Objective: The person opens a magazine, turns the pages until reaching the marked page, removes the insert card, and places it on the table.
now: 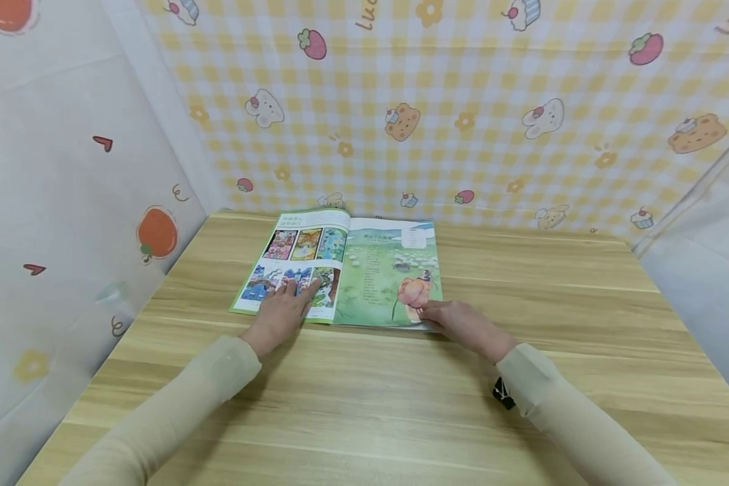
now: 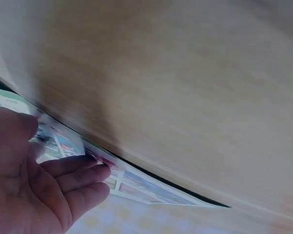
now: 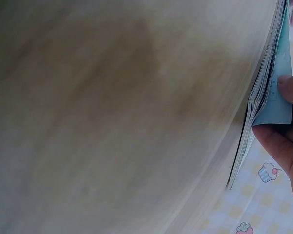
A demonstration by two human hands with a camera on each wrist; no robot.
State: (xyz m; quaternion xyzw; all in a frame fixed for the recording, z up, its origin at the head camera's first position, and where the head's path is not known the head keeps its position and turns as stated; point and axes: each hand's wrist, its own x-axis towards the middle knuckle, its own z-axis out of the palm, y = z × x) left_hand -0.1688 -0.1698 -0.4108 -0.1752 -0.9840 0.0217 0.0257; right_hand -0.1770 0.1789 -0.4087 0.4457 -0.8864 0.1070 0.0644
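An open picture magazine (image 1: 369, 251) lies on the wooden table, its two pages spread. Several small colorful pictures fill the left page (image 1: 304, 244), while the right page is a green meadow with a large pink flower. My left hand (image 1: 279, 317) rests on the lower part of the left page, fingers spread and relaxed. At the lower right corner, my right hand (image 1: 464, 327) pinches the page. In the right wrist view the thumb presses on the page corner (image 3: 277, 113) with a finger beneath it, and the corner stands apart from the sheets below.
A small black object (image 1: 504, 393) with a light cord shows by my right sleeve (image 1: 531, 378). The wooden table (image 1: 364, 405) backs onto a yellow checked cloth (image 1: 462, 162) with cartoon prints. White printed cloth (image 1: 79, 223) hangs along the left side.
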